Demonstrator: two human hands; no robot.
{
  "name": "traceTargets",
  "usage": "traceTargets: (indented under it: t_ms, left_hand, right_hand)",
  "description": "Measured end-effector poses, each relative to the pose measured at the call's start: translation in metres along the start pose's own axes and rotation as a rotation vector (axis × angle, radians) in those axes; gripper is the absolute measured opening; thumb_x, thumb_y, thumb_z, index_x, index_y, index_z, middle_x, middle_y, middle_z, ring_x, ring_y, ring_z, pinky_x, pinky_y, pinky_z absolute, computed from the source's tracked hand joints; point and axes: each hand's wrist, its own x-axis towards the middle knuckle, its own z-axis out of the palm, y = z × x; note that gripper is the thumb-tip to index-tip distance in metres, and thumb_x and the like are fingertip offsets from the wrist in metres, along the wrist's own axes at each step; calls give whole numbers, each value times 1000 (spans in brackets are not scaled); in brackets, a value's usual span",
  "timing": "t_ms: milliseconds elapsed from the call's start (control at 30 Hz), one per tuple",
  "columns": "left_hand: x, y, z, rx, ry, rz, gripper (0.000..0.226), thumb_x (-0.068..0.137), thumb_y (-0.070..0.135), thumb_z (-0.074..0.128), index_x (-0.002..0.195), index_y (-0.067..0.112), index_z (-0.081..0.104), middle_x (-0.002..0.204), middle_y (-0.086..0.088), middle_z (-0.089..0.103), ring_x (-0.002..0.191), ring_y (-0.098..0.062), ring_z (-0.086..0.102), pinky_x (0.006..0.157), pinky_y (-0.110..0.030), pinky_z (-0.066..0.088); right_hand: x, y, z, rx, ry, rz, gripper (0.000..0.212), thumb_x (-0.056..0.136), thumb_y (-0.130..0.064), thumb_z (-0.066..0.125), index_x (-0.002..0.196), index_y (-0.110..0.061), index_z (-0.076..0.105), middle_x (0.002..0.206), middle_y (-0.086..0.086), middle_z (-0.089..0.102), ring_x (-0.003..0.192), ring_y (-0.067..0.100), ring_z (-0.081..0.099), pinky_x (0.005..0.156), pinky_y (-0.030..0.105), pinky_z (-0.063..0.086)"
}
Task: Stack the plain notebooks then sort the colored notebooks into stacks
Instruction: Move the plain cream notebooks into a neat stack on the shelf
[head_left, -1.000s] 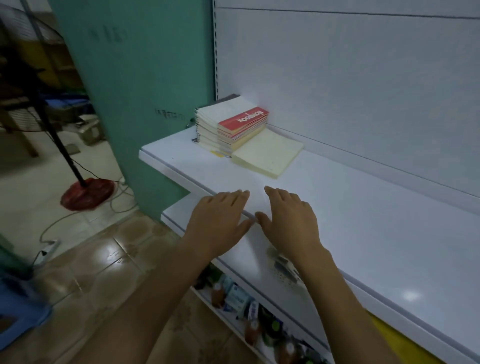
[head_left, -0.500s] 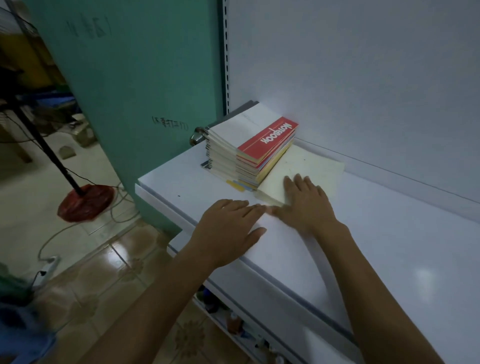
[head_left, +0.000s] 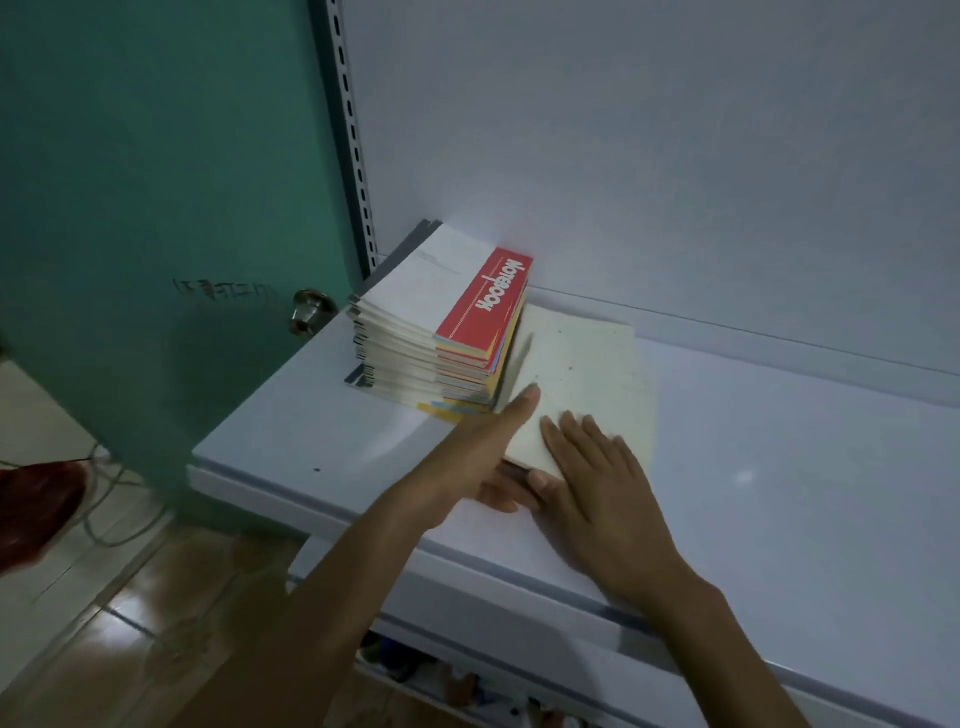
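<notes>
While the left hand (head_left: 483, 462) pinches the near left corner of the plain notebooks (head_left: 587, 364), thumb laid straight along the top cover and fingers tucked under the front edge, the right hand (head_left: 592, 478) lies flat and spread on the cover just beside it. Its thumb rests against the same edge, and it holds nothing. That pale cream pile is low and thin. It lies flat on the white shelf (head_left: 779, 467), and its left side touches the foot of the colored notebooks (head_left: 441, 332).

I judge the pile light but limp, since soft covers with no board are likely to sag or fan apart if lifted by one corner alone. A surer hold would be on both long sides. Another would be one hand slid fully underneath while the other presses from above, so the pile travels as one block. The shelf looks smooth and glossy, so the pile should slide easily toward the front edge before it is raised.

The colored notebooks form a much taller stack. The top one bears a red band (head_left: 488, 301) printed NOTEBOOK, and yellow, blue and red edges show beneath it. The stack's sides are uneven. It is probably heavy as a whole, so it is best taken a few at a time by the bound side.

No box or tray is in view. A lower shelf (head_left: 467, 603) carries small goods (head_left: 457, 686), too dim to name.
</notes>
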Motion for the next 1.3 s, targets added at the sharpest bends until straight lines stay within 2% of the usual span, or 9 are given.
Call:
traceTargets:
  t_ms: [233,333,467,567,800,900,967,1100,1300]
  left_hand:
    - [4,-25,-2,250,17,264,25,100,28,42,124,29,48,97,0,67,63,-19,70,45,-21,47]
    - [-5,-33,-9,250,105,392,24,99,29,43,121,25,51,92,1,67,56,-17,68,46,-22,47]
    - [-15,-43,-35,71,216,469,19,97,29,45,113,32,52,96,6,66,51,-18,64,44,-21,45]
    - [-16,-46,-51,-87,260,456,19,96,26,45,113,28,54,90,3,67,47,-15,60,42,-20,41]
    - [-16,-45,-55,-177,275,464,15,98,24,46,108,24,56,80,0,65,47,-12,57,42,-20,40]
    - [-17,-45,-55,-227,262,466,12,98,23,46,104,23,56,73,-2,62,47,-11,56,42,-20,40]
    - [-17,-46,-56,-253,251,464,11,98,22,46,103,22,55,66,0,61,45,-10,55,42,-19,39]
    - [-19,-48,-57,-297,226,473,12,98,21,46,106,19,55,61,-1,58,44,-10,54,41,-19,38]
    - [-21,-48,-56,-240,197,470,18,99,20,45,114,14,53,74,-3,62,45,-12,57,41,-20,40]
  right_hand:
    - [-13,1,-2,336,83,70,67,88,-69,21,144,-35,33,156,-16,18,143,-2,14,115,19,10]
    - [-15,1,-14,671,369,182,41,94,-50,38,125,-32,58,131,-24,53,119,-6,47,94,11,42]
    - [5,7,-24,584,666,227,24,101,-16,40,116,-20,59,111,-14,62,103,-8,56,87,8,44]
    - [33,12,-23,499,509,297,32,98,-17,47,131,-18,51,133,-3,55,119,8,52,100,20,41]
    - [59,30,5,-110,3,83,86,79,-72,44,148,-23,28,153,5,32,142,29,27,114,46,25]
    - [44,26,6,-196,138,19,77,77,-73,44,129,-16,51,124,8,58,112,30,55,85,39,45]
    - [37,18,2,-230,286,-50,48,86,-53,48,107,-12,59,92,6,63,81,27,60,60,29,38]
    - [21,6,-14,141,400,167,46,101,-49,23,114,-20,57,91,-2,63,76,19,58,65,33,48]
    - [7,-20,-43,767,874,401,29,103,-36,32,103,-19,54,86,-9,55,81,9,53,73,31,50]
